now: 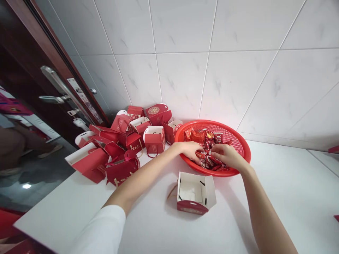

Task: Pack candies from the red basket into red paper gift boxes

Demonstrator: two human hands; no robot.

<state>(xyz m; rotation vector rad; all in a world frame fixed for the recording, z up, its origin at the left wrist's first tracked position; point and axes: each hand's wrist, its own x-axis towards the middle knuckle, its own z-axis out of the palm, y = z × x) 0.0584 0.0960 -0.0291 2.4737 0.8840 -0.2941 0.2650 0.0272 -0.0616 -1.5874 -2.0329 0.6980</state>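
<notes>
A red plastic basket stands against the tiled wall with many red-wrapped candies in it. Both hands reach inside it. My left hand is at the left of the pile, its fingers curved around a red-wrapped candy. From the right, my right hand has thumb and fingers closed on a red wrapper in the pile. In front of the basket a red box with a white inside lies open on the white table, its flaps spread and a cord at its left side.
Many red gift boxes are heaped left of the basket on the white table. Behind them is a dark door with a metal handle. Part of a person shows beyond the door at far left.
</notes>
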